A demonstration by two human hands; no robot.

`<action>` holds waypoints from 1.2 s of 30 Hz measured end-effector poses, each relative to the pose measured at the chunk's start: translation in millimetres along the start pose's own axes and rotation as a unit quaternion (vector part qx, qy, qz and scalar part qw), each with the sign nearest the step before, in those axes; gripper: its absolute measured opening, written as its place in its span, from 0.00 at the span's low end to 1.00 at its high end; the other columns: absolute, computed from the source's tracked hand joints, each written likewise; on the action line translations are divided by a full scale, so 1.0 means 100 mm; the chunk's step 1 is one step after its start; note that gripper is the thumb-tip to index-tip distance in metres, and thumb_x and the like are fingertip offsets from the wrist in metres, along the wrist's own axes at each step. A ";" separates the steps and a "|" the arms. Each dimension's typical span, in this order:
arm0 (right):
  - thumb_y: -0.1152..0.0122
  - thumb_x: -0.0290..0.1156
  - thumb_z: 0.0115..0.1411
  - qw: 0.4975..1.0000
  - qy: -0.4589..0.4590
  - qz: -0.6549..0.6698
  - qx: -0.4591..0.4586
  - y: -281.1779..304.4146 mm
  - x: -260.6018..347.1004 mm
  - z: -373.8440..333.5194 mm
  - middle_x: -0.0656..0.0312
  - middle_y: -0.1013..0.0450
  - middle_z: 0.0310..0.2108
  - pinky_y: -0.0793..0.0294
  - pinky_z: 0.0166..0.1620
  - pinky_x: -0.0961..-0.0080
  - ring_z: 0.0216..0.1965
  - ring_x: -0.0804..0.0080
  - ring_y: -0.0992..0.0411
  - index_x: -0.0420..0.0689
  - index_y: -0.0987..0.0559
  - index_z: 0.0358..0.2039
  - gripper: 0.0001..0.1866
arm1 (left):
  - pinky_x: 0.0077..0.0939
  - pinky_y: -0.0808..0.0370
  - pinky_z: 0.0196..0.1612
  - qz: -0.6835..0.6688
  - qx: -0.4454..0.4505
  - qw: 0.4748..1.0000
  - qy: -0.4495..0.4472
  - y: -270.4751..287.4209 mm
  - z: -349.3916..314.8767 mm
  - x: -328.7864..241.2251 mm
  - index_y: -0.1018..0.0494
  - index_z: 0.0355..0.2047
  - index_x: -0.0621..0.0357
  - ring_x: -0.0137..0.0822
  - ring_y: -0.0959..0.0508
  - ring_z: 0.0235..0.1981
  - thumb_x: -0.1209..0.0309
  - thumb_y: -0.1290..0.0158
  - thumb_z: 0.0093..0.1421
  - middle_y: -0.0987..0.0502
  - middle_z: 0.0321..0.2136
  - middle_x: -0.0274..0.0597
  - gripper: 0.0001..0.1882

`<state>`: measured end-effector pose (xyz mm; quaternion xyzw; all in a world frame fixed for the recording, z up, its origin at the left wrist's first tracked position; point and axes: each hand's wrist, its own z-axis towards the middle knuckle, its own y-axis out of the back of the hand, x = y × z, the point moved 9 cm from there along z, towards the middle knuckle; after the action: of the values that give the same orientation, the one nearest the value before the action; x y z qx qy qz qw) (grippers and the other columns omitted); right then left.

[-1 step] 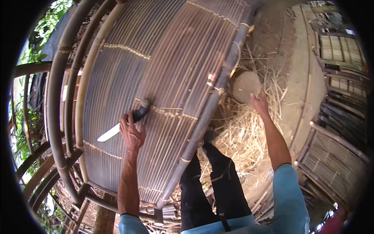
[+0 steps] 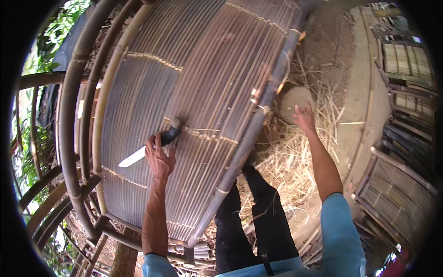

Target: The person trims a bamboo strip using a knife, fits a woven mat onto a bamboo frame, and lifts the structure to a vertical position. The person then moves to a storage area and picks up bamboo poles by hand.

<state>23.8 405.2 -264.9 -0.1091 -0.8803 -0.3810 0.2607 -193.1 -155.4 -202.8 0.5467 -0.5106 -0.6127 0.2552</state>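
My left hand (image 2: pixel 160 159) is closed on a knife (image 2: pixel 133 157) over the slatted bamboo bench (image 2: pixel 207 161). Its bright blade points left, and the dark handle (image 2: pixel 170 133) sticks out beyond my fingers at upper right. The palm side is hidden, so the exact grip does not show. My right hand (image 2: pixel 304 119) is held out to the right of the bench with its fingers apart and nothing between them. Behind that hand lies a round, flat-topped block (image 2: pixel 295 102), perhaps wood. A thin pale strip (image 2: pixel 351 123) shows to the right of the hand.
Pale shavings (image 2: pixel 295 171) litter the ground around my legs (image 2: pixel 265 221). A thick bamboo pole (image 2: pixel 230 173) edges the bench, and a bamboo railing (image 2: pixel 69 124) rises at its left. Slatted panels (image 2: pixel 392 189) and stacked bamboo stand at the far right.
My right hand has drawn slightly left and its fingers have spread. The thin pale strip now shows to its right. My left hand stays on the knife, and the view has shifted a little.
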 end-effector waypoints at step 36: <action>0.29 0.55 0.52 0.940 0.210 -0.016 0.269 0.34 0.17 -1.74 0.52 0.24 0.44 0.25 0.50 0.64 0.47 0.61 0.25 0.42 0.26 0.54 0.37 | 0.47 0.38 0.55 0.064 0.242 0.869 -0.426 -0.70 -0.72 -3.83 0.29 0.55 0.49 0.41 0.27 0.46 0.64 0.39 0.53 0.28 0.39 0.46 0.27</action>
<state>87.9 301.6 -135.3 0.0614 -0.8769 -0.1479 0.4532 -5.0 178.0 -101.2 0.2428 -0.7360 -0.6257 -0.0888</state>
